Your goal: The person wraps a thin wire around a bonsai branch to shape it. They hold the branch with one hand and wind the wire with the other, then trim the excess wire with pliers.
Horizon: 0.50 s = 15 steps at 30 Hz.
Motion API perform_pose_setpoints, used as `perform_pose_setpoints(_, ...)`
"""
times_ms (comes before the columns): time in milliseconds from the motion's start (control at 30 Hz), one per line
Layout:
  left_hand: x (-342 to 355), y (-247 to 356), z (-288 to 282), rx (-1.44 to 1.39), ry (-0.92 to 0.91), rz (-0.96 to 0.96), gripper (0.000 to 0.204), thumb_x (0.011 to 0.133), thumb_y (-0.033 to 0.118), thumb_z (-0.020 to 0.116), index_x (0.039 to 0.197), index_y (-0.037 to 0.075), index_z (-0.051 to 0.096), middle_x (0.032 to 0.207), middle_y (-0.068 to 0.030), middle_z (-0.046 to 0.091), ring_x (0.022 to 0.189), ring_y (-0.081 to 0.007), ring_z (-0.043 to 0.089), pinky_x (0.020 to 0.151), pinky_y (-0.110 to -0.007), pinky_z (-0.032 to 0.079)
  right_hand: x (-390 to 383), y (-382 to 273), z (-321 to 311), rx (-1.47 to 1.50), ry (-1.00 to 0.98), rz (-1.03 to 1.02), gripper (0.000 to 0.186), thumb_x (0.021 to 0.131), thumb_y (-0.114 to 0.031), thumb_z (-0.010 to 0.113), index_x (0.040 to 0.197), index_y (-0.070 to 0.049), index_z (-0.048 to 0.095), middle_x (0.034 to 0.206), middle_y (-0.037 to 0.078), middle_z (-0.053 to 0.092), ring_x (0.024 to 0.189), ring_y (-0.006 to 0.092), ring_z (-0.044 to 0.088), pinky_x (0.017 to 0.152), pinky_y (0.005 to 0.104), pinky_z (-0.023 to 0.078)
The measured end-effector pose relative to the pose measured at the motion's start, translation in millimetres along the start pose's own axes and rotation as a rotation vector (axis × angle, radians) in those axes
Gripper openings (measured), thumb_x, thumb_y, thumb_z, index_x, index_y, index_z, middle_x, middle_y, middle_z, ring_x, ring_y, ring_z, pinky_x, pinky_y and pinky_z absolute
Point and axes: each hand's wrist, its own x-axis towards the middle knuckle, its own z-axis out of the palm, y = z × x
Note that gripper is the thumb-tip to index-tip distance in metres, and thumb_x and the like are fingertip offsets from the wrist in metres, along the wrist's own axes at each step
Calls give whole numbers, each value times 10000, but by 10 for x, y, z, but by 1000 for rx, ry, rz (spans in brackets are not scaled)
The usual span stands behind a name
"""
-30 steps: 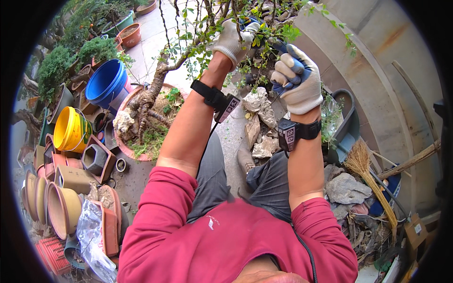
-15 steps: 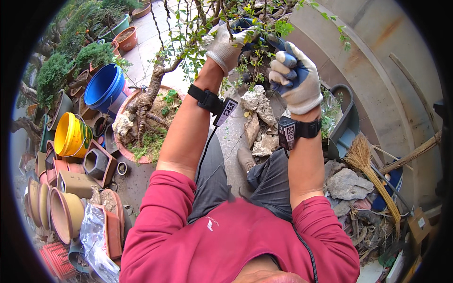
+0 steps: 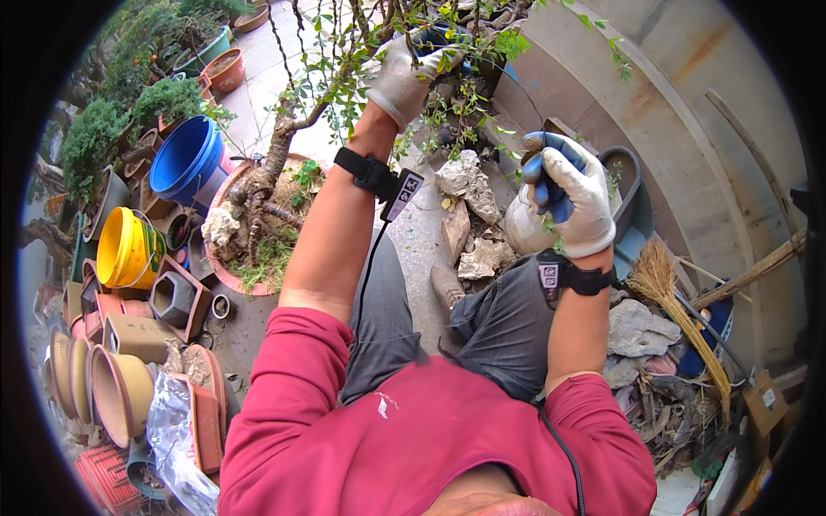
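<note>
My left hand, in a white glove with blue-coated fingers, reaches in among the leafy branches of a potted bonsai tree. Its fingers curl round a branch, partly hidden by leaves. My right hand, gloved alike, is raised to the right, clear of the leaves, with its fingers curled together. What they pinch, if anything, is too small to make out; a thin dark line arches between the foliage and this hand. Below it stands a whitish bucket. The tree's round terracotta pot sits left of my left forearm.
Rough pale rocks lie between my feet and the tree. Blue and yellow buckets and stacked pots crowd the left. On the right are a straw broom, a grey stone and a curved wall.
My right hand has moved right and down, away from the branches and my left hand, uncovering the whitish bucket. My left hand stays in the foliage, shifted slightly left.
</note>
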Motion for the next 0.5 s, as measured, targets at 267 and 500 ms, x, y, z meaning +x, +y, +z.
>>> perform_pose_setpoints(267, 82, -74, -171, 134, -12, -4, 249, 877, 153, 720, 1058, -18, 715, 916, -44, 735, 803, -136, 643, 780, -308, 521, 237, 116, -609, -427, 172, -100, 161, 967, -173, 685, 966, -15, 719, 739, 18, 683, 568, 46, 562, 498, 194, 421)
perform_pose_setpoints(500, 112, 89, -1, -119, 96, -149, 219, 874, 181, 757, 958, -18, 725, 835, -12, 705, 741, -92, 608, 688, -298, 510, 795, 917, -566, -368, 253, -37, 198, 987, -220, 674, 975, -29, 720, 780, 21, 695, 623, 78, 615, 558, 240, 510)
